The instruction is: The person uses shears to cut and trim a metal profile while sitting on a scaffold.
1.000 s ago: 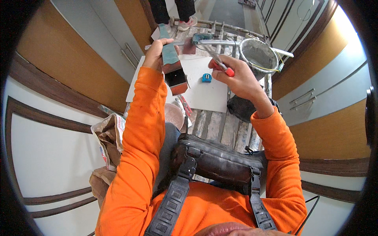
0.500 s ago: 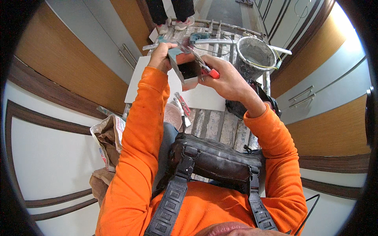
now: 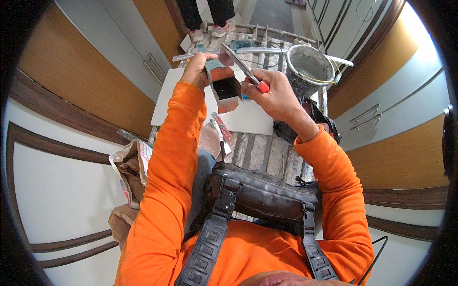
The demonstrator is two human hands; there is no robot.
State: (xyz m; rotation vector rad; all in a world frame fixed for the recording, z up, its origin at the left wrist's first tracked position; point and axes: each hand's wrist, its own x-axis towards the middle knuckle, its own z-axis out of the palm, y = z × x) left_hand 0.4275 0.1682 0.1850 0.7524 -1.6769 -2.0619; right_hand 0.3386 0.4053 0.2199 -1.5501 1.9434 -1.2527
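Note:
My left hand (image 3: 194, 71) grips an open, box-shaped piece (image 3: 226, 89) by its left side. Shiny grey walls surround its dark inside, with reddish-brown showing near the top; I cannot tell its exact kind. Closed around the grip of a metal-bladed hand tool (image 3: 242, 63) is my right hand (image 3: 276, 95). This tool has a red handle end and resembles a putty knife, its blade slanting up and left above the box-shaped piece. A white board (image 3: 167, 97) lies below both hands. Red-and-white hand tools (image 3: 221, 127) rest by a pinkish bowl (image 3: 210, 138).
A dirty grey bucket (image 3: 310, 69) stands at the right, with a black bag (image 3: 286, 131) nearer me. Behind my hands lie a teal power tool (image 3: 245, 44) and a long metal bar (image 3: 267, 50). Another person's shoes (image 3: 223, 27) are beyond. Cabinets (image 3: 71, 90) line both sides.
The blade in my right hand has lifted off the box-shaped piece and now points up and left. The piece in my left hand has tilted slightly. The surroundings look the same.

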